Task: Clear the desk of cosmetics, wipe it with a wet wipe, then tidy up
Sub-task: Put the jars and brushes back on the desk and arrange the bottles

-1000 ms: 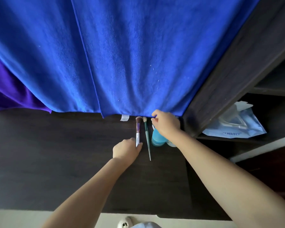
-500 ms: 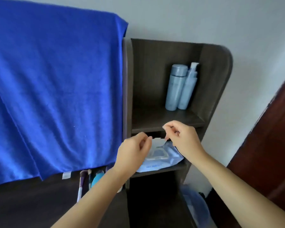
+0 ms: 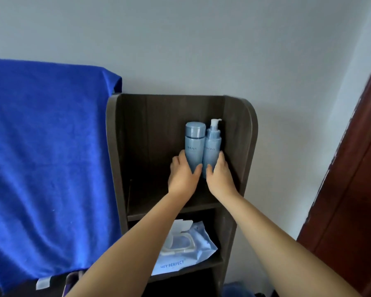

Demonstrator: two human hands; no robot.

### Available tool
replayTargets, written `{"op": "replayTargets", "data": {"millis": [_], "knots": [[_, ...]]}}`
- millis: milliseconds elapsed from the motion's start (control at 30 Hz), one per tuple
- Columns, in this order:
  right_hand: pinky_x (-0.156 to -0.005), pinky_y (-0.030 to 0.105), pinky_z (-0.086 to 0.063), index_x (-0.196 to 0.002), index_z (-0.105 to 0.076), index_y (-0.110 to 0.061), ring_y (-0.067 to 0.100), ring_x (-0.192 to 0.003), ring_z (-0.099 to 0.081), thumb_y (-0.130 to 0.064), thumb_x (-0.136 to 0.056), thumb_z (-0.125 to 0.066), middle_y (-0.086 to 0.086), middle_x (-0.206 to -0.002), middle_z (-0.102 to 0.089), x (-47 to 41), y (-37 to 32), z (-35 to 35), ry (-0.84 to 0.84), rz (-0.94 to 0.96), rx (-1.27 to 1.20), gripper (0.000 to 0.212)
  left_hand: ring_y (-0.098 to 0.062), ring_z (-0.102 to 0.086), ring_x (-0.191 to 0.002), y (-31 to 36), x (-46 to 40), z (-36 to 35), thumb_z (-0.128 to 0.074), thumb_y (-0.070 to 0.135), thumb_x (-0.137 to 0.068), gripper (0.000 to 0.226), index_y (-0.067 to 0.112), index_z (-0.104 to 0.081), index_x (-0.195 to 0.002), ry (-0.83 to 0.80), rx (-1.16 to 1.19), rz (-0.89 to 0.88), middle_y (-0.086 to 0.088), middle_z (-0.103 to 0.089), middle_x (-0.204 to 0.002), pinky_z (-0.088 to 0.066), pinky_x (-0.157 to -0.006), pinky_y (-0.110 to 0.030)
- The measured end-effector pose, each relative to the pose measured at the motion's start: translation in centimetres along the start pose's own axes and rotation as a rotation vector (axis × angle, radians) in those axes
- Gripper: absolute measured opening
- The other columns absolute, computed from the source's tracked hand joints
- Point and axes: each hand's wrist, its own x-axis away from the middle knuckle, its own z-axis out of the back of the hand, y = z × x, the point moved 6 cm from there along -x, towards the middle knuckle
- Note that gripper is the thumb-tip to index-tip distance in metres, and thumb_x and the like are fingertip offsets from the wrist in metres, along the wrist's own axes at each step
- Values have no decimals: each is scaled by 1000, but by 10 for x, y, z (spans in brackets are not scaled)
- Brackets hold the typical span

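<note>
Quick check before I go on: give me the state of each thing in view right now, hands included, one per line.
Capped bottle: upright on top shelf, gripped by left hand.
Pump bottle: upright, touching the capped bottle, gripped by right hand.
Left hand: curled round the capped bottle.
Right hand: curled round the pump bottle.
Wipes pack: lying on the shelf below, flap lifted.
Blue towel: hanging draped.

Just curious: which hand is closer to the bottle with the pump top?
The right hand. It grips the pump bottle low down, while the left hand holds the capped bottle beside it.
</note>
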Motion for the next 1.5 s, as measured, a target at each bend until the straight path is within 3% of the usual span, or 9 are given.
{"op": "replayTargets", "data": {"millis": [167,300,567,767,933,1167,1300,1433,1500], "knots": [[-87,33,-44,-130,-35,-7,30,-113,-55,-18,-93,-50,17,-128,-54,-12,2,-1,48,12,-43,41,-21,-49,-111,4,-10,-7,-62,29,-84,51,15,-35,-125,50,153,5,-6,-43,-122,-45,-86,-35],[-80,26,-41,-124,-38,-5,27,-110,-55,-17,-92,-54,16,-124,-55,-14,4,-3,46,10,-58,38,-20,-48,-112,2,-11,-6,-61,26,-85,52,14,-34,-128,16,153,-10,-7,-42,-125,-43,-86,-31],[-79,25,-41,-122,-45,-7,23,-108,-54,-24,-85,-65,11,-119,-53,4,-2,7,-40,7,-52,46,-21,-48,-115,3,6,22,-62,22,-85,53,12,-35,-130,15,137,64,-8,-43,-130,-38,-85,-27],[-59,16,-35,-115,-46,-9,17,-95,-53,-26,-83,-66,8,-111,-54,38,-2,26,-70,58,-63,41,-18,-50,-112,6,48,44,-65,25,-83,56,14,-36,-129,96,169,92,-6,-48,-126,-44,-88,-32],[-63,10,-38,-122,-45,-13,12,-98,-54,-25,-83,-66,5,-116,-55,83,-21,37,-95,121,-174,46,-5,-52,-102,14,104,78,-64,24,-84,50,20,-39,-126,146,292,51,4,-52,-116,-43,-77,-15],[-67,10,-42,-125,-46,-14,13,-103,-55,-23,-82,-68,4,-119,-57,157,-66,11,-160,160,-266,49,0,-53,-96,-18,167,159,-66,23,-82,39,25,-41,-112,159,262,61,8,-55,-108,-42,-73,-5],[-76,21,-47,-122,-47,-16,14,-103,-57,-25,-81,-69,2,-115,-59,205,-100,-33,-191,136,-290,47,-4,-50,-98,-63,208,224,-66,20,-81,39,28,-40,-108,161,201,115,10,-54,-107,-40,-75,-12],[-70,14,-43,-120,-49,-13,19,-102,-59,-21,-80,-70,6,-113,-62,259,-128,-98,-243,105,-281,46,-8,-52,-96,-123,246,285,-66,20,-81,37,23,-42,-108,124,143,186,6,-55,-105,-39,-72,-13],[-71,18,-44,-115,-50,-14,20,-98,-60,-20,-79,-71,7,-109,-62,283,-132,-132,-283,69,-272,42,-8,-53,-94,-155,261,307,-67,20,-80,36,23,-43,-107,110,126,238,6,-56,-103,-40,-70,-14]]}}
